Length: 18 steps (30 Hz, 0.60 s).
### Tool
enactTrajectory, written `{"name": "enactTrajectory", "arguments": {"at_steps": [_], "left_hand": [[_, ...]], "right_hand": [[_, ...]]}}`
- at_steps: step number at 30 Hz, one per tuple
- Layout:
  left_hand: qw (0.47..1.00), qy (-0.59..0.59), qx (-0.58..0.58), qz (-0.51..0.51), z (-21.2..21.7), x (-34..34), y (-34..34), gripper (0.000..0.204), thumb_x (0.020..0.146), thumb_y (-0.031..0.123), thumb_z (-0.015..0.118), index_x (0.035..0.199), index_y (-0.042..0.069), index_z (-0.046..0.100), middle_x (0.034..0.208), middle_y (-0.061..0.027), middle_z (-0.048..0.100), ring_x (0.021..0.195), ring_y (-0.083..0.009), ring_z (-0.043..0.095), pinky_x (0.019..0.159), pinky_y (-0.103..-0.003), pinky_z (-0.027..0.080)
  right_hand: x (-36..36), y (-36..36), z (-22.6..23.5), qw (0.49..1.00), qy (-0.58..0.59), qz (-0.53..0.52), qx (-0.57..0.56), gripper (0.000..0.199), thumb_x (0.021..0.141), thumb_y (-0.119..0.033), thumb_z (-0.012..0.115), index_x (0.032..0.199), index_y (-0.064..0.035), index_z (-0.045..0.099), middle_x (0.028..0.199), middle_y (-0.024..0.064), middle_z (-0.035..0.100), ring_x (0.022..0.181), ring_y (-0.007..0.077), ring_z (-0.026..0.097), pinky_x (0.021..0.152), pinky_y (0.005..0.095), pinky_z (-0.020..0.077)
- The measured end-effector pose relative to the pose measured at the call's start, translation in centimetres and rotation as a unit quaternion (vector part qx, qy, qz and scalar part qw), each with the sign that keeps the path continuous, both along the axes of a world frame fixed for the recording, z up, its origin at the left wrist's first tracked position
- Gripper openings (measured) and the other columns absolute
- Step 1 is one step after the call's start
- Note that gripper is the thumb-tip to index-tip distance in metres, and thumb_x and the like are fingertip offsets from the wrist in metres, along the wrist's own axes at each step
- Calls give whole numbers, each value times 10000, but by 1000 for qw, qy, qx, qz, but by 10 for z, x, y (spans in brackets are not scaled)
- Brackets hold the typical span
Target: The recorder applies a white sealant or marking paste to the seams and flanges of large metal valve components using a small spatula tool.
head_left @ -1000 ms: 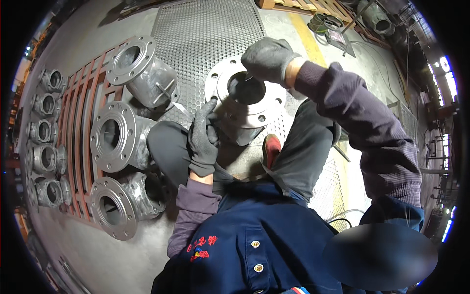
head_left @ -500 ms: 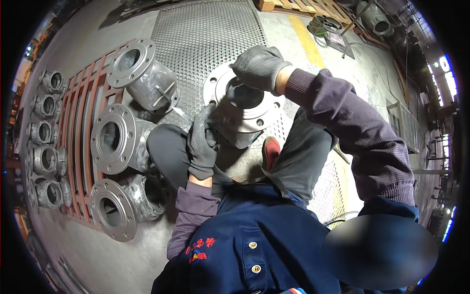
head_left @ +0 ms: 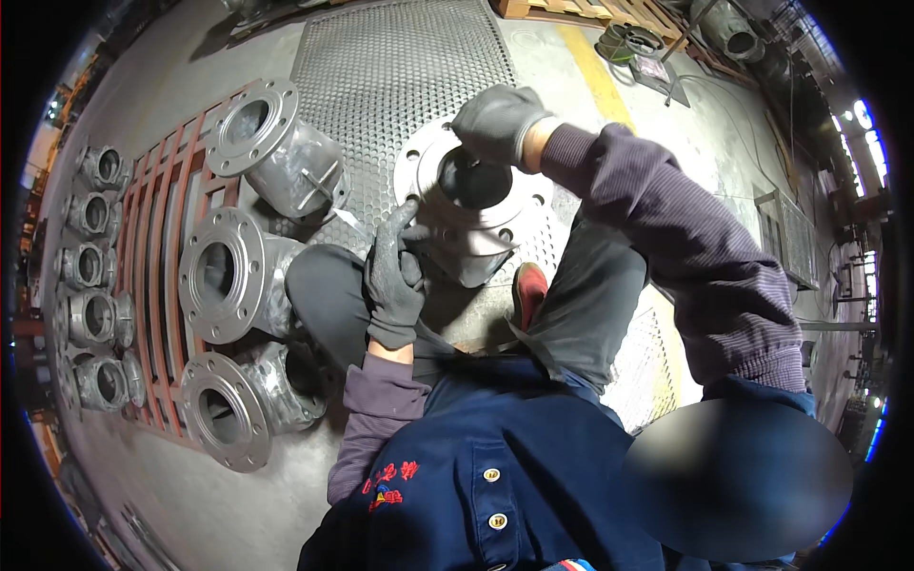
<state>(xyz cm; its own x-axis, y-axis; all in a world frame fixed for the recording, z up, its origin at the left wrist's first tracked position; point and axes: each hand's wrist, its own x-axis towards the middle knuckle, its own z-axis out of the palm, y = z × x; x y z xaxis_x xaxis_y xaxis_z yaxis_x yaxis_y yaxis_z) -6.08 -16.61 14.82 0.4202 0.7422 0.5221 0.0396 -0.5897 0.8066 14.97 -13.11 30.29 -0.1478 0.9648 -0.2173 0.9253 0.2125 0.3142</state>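
A grey metal flanged pipe fitting (head_left: 438, 195) stands between my knees, its round bore facing up and bolt holes around its flange. At the flange's left edge is my gloved left hand (head_left: 393, 285), one finger stretched along the rim and the others curled in. My gloved right hand (head_left: 500, 126) is closed over the far side of the bore, knuckles up. Whatever lies inside that fist is hidden from me. Left of my knee, similar flanged fittings (head_left: 221, 274) lie on their sides, one of them (head_left: 290, 167) tilted near the mat.
Several smaller castings (head_left: 93, 266) line up at far left beside a red slatted metal rack (head_left: 157, 314). A perforated mat (head_left: 400, 67) spreads ahead. Beyond the yellow floor line (head_left: 595, 76) are a wire spool (head_left: 628, 43) and a wooden pallet (head_left: 562, 11).
My right fist has shifted and turned slightly at the far side of the bore, showing more of the fitting's inside. My left hand stays at the flange edge.
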Motion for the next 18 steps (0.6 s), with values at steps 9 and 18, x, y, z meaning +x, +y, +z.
{"name": "enactTrajectory", "arguments": {"at_steps": [9,18], "left_hand": [[998,-14,-64,-1,-3,1,-2,497,970,283,426,1375,-5,446,1123,-101,623,865,-130,599,755,-248,495],[997,6,-71,-1,19,-1,-13,526,805,-25,478,1331,-4,470,1207,-114,606,906,-123,626,645,-199,451]], "right_hand": [[7,-4,-2,994,76,51,58,226,693,-275,652,700,-55,705,662,131,653,647,305,681,538,406,546],[-12,21,-27,991,42,-123,-21,282,600,-363,817,845,-237,762,757,49,707,704,197,711,567,420,565]]}}
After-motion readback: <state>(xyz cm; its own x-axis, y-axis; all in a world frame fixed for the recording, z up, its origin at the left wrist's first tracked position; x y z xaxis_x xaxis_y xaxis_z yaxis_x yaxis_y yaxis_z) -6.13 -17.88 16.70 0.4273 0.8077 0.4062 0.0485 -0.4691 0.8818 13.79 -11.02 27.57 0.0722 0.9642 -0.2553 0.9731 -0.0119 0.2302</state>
